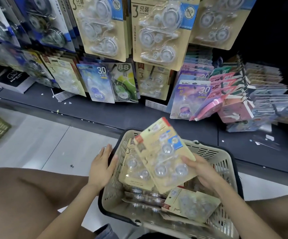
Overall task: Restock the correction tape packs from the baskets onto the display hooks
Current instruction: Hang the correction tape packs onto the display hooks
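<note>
While basket rests on tiles | right hand grips pack | left hand flat on rim

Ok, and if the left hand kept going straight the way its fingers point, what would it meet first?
Likely the dark shelf ledge ahead: the left hand points forward past the basket rim, over floor. Depth is unclear, so it could brush the basket's black handle first.

Left hand: fingers straight, palm down. Right hand: thumb and fingers grip a pack. Both bare forearms extend forward.
</note>
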{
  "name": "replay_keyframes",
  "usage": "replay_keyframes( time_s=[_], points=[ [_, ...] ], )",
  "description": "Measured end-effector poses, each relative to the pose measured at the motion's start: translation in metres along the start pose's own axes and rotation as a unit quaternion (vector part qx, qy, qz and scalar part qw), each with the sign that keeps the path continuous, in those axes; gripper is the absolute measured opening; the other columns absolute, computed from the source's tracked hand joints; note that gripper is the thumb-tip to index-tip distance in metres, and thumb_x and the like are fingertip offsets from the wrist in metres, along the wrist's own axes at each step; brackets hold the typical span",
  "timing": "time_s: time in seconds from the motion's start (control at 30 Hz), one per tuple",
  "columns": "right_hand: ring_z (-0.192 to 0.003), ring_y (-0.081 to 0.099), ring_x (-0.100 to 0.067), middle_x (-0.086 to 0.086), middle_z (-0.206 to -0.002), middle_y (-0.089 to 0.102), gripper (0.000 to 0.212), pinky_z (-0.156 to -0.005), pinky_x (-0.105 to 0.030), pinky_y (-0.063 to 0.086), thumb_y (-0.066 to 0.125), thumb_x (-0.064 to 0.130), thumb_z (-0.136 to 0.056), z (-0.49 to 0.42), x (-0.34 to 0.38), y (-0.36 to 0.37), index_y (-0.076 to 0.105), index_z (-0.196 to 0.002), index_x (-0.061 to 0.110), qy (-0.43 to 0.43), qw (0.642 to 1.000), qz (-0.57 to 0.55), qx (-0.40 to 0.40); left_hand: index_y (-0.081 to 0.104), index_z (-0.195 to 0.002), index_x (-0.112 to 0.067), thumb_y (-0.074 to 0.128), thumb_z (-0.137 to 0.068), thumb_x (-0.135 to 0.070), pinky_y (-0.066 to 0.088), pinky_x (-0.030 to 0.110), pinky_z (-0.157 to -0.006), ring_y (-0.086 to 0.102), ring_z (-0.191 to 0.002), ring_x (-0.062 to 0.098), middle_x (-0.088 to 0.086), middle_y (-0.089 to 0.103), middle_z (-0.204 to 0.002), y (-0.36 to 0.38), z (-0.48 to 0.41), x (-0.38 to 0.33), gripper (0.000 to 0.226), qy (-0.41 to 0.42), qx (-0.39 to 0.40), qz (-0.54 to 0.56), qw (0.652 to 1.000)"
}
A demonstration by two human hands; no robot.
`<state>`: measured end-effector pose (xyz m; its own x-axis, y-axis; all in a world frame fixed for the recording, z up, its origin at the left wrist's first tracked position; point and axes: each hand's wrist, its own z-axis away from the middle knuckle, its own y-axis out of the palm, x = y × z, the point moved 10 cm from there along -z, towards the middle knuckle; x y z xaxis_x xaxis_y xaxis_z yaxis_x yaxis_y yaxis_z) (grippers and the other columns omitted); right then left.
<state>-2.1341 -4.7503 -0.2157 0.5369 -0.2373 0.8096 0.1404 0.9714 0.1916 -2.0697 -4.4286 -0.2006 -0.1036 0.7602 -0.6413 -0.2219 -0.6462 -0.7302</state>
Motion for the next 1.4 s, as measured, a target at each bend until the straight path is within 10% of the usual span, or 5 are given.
replay_keyframes(
  time_s=[0.4,0.57,0.73,1.27,1.4],
  points=[
    [-0.102,0.07,-0.022,-0.008,-0.118,0.071,0.047,-0.082,-0.036,0.055,0.068,0.029,-0.079,0.025,-0.029,0.058,0.063,-0.123,0.017,0.101,0.987,-0.119,0.041,0.054,-0.128,-0.017,0.087,-0.068,-0.017,0.057,0.027,-0.081,0.07,-0.104,0.02,0.001,0.073,-0.114,0.051,0.013,-0.085,0.069,-0.07,0.161,0.443,0.879],
    [-0.106,0.065,-0.008,0.012,-0.113,0.071,0.062,-0.093,-0.026,0.047,0.077,0.066,-0.065,0.026,-0.014,0.025,0.062,-0.118,0.037,0.051,0.98,0.185,0.059,0.058,-0.114,-0.018,0.079,-0.076,-0.001,0.058,0.034,-0.079,0.071,-0.1,0.027,0.002,0.075,-0.105,0.036,-0.003,-0.082,0.047,-0.074,0.056,0.422,0.902],
    [-0.091,0.064,-0.014,0.004,-0.097,0.065,0.017,-0.075,-0.021,0.048,0.067,0.035,-0.091,0.015,-0.081,-0.011,0.067,-0.101,0.022,0.118,0.829,0.538,0.098,0.051,-0.113,-0.029,0.081,-0.064,-0.035,0.054,0.044,-0.088,0.068,-0.096,0.015,-0.018,0.068,-0.101,-0.004,-0.008,-0.103,0.057,0.01,-0.015,0.206,0.978],
    [-0.052,0.032,-0.001,0.012,-0.055,0.036,0.037,-0.053,-0.021,0.027,0.061,0.021,-0.097,0.055,0.166,-0.042,0.047,-0.062,0.018,-0.234,0.934,0.21,-0.169,0.059,-0.122,-0.009,0.066,-0.072,-0.049,0.049,0.036,-0.075,0.068,-0.094,0.028,-0.004,0.07,-0.103,-0.122,0.018,-0.242,0.065,0.271,-0.233,0.092,0.929],
    [-0.073,0.056,-0.038,-0.035,-0.088,0.058,0.071,-0.074,-0.045,0.046,0.064,0.059,-0.085,0.085,0.24,-0.051,0.055,-0.09,-0.011,-0.332,0.914,0.103,-0.208,0.054,-0.127,-0.009,0.065,-0.072,-0.052,0.05,0.029,-0.084,0.06,-0.098,0.004,-0.025,0.059,-0.105,-0.159,0.024,-0.27,0.071,0.3,-0.26,0.201,0.896]
  ],
)
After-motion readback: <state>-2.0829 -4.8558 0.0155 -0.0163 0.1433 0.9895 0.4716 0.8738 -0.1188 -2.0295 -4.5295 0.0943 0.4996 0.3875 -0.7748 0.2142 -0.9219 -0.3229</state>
